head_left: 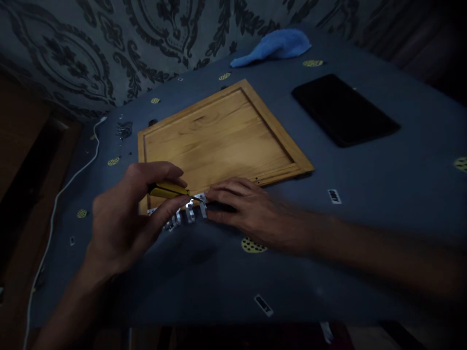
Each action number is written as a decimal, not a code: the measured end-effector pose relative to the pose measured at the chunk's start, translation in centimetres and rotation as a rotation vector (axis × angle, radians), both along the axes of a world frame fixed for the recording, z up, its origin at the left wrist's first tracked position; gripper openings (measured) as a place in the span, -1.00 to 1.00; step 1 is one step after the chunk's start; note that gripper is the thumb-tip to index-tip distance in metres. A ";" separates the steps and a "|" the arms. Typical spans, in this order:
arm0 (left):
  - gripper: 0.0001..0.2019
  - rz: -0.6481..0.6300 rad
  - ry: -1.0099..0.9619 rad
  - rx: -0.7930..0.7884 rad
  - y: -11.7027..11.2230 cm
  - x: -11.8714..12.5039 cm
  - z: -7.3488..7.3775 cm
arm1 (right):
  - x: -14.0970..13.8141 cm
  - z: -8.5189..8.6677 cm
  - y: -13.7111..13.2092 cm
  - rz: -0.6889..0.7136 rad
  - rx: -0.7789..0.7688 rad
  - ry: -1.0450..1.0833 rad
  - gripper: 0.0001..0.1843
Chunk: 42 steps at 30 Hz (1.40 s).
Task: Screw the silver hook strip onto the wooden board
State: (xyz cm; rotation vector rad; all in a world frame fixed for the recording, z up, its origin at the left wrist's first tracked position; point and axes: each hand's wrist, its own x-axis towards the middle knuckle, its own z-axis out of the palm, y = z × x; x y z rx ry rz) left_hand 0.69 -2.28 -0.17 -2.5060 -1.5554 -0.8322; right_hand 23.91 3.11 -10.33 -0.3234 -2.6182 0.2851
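Observation:
A framed wooden panel [222, 136] lies flat on a dark blue patterned cloth [365, 218]. My left hand [127, 218] is closed round a yellow-handled screwdriver [168, 190], its tip pointing right at a metal hinge [188, 211] on the panel's near edge. My right hand [244, 204] lies beside the hinge with its fingers stretched out and pressed on it. Part of the hinge is hidden under my fingers.
A black tablet-like slab [345, 115] lies at the right back. A crumpled blue cloth [273, 46] sits at the far edge. Small screws [124, 130] lie left of the panel. A white cable [69, 180] runs down the left side. A patterned wall stands behind.

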 end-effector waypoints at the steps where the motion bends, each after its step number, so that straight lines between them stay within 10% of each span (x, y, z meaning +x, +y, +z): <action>1: -0.71 0.016 0.003 0.005 0.0 0.0 0.0 | 0.0 0.0 0.0 -0.004 0.002 -0.006 -0.63; 11: -0.76 0.032 -0.048 0.000 -0.3 0.2 -0.2 | 0.1 0.2 0.0 -0.006 -0.014 -0.044 -0.61; 21: -0.74 0.140 -0.524 0.030 0.5 -0.7 0.7 | 0.2 0.5 0.0 0.026 -0.053 -0.065 -0.56; 30: -0.62 0.225 -0.677 -0.401 3.9 -4.5 -3.9 | 0.3 0.6 -0.1 0.039 -0.045 0.001 -0.57; 42: -0.81 0.064 -0.365 -0.550 4.3 -6.1 -5.9 | -0.7 -1.1 0.0 -0.057 0.066 0.135 -0.47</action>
